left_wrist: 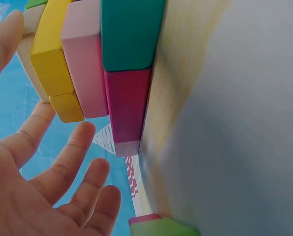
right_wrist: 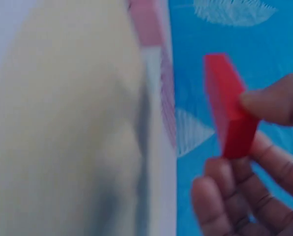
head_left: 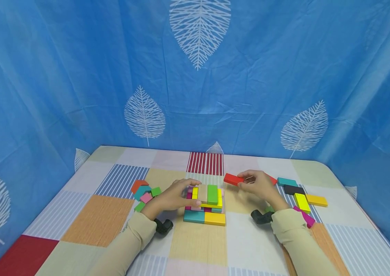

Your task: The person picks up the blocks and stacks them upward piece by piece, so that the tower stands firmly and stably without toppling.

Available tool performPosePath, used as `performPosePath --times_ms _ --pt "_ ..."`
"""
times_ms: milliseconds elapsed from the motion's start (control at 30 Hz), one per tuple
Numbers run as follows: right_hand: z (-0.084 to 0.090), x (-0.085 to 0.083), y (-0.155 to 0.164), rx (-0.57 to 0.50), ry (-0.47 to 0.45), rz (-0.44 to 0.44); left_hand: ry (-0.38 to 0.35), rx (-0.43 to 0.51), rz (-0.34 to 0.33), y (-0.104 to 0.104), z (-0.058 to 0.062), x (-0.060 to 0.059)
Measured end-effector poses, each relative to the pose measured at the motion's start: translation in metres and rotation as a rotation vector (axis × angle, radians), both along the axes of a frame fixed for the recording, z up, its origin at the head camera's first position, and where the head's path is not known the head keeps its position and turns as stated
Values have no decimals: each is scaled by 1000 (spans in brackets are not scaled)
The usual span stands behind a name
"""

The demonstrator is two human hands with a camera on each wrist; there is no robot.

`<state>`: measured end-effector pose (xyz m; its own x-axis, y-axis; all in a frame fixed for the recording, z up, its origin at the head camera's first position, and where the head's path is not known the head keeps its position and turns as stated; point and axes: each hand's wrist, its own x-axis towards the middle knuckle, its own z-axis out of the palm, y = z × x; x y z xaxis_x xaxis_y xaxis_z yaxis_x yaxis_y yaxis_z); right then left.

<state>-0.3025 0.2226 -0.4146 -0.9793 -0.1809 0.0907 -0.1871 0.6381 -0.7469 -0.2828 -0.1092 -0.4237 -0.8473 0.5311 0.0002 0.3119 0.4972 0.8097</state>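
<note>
A low stack of coloured blocks (head_left: 204,209) stands mid-table, with a green block (head_left: 212,194) and a plain wooden block (head_left: 202,193) on top. My left hand (head_left: 190,194) rests against the stack's left side, thumb and forefinger touching the top layer. In the left wrist view the fingers (left_wrist: 63,162) are spread and fairly straight beside the yellow, pink and magenta blocks (left_wrist: 82,69). My right hand (head_left: 246,180) pinches a red block (head_left: 233,179) just above the table, right of the stack. The right wrist view shows the red block (right_wrist: 229,105) between thumb and fingers (right_wrist: 269,105).
Loose orange, teal, pink and green blocks (head_left: 144,191) lie left of the stack. Teal (head_left: 287,181), black (head_left: 294,189), yellow (head_left: 302,202), amber (head_left: 317,200) and magenta (head_left: 304,216) blocks lie to the right. A blue leaf-print curtain (head_left: 195,76) surrounds the patchwork tablecloth (head_left: 98,220).
</note>
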Motion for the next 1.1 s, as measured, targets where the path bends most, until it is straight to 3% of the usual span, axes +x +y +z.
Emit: performPosePath --times_ms 133,233,600,1100 --pt "6 5 -11 -156 65 107 0 -2 3 0 -1 -1" --pt "9 8 -20 -213 77 176 6 -3 3 -1 -1 -1" --pt "12 11 -48 -133 81 304 11 -11 13 -1 -2 -2" --pt "11 10 -57 -144 40 336 6 -35 47 1 1 -1"
